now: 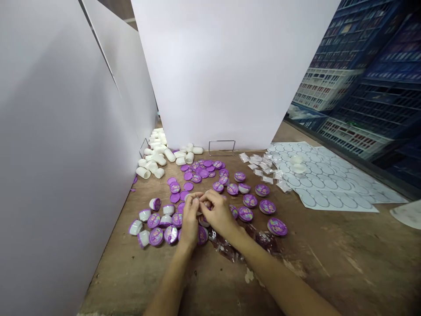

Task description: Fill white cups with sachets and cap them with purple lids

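My left hand (190,219) and my right hand (219,213) meet over the middle of the table, fingers bent and fingertips pinched together. Something small and pale shows between them, too hidden to name. Around them lie several small white cups with purple printed lids (156,236), some on their sides. Just beyond my fingertips are flat purple lids (188,186). More lidded cups (250,200) are spread to the right. Crumpled clear plastic wrappers (226,248) lie beside and partly under my right wrist.
White plastic containers (159,159) are piled at the back left. Small clear packets (263,164) and sheets printed with ovals (322,180) lie at the right. White panels (217,74) stand behind and left of the wooden table (131,281). Stacked crates (342,87) stand beyond.
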`<state>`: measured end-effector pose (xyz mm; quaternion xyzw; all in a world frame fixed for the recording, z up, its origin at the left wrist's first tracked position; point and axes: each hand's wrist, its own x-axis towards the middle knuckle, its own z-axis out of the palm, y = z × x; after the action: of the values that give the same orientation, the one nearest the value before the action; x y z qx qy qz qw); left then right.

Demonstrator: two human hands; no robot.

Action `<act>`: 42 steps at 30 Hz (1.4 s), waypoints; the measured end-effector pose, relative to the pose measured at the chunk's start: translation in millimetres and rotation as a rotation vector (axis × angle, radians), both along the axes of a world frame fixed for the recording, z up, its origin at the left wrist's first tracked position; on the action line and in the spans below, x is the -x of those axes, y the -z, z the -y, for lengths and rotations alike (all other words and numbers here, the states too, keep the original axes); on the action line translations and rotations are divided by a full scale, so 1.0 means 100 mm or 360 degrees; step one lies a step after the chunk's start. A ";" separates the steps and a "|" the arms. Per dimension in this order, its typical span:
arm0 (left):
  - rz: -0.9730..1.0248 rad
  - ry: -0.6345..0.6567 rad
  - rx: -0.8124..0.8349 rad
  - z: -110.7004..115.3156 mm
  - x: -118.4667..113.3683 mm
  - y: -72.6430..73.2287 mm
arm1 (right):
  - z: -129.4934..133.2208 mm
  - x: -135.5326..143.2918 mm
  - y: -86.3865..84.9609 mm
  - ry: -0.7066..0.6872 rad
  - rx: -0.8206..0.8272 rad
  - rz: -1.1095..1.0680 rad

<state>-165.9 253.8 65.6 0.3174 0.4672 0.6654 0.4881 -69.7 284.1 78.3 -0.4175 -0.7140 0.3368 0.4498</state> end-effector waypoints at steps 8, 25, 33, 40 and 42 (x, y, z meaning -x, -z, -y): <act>0.0115 -0.0417 0.0044 -0.04 0.61 -0.03 | -0.90 0.49 -0.01 -0.0454 -0.0119 0.0998; 0.0094 -0.0387 0.0312 -0.21 0.49 -0.03 | -0.90 0.43 0.04 -0.0394 -0.0296 0.0795; 0.0545 -0.0350 0.0140 -0.18 0.31 -0.16 | -0.11 0.27 0.15 -0.0490 -0.0480 0.0180; 0.0481 -0.0043 0.0139 -0.12 0.22 -0.27 | -0.18 0.15 0.19 -0.0206 -0.0573 0.0133; 0.0342 -0.0051 0.0047 -0.10 0.19 -0.27 | -0.18 0.13 0.16 -0.0083 -0.0547 0.0045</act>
<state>-185.2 263.9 92.4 0.2295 0.4270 0.6963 0.5293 -82.3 302.1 62.7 -0.3206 -0.7780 0.2155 0.4955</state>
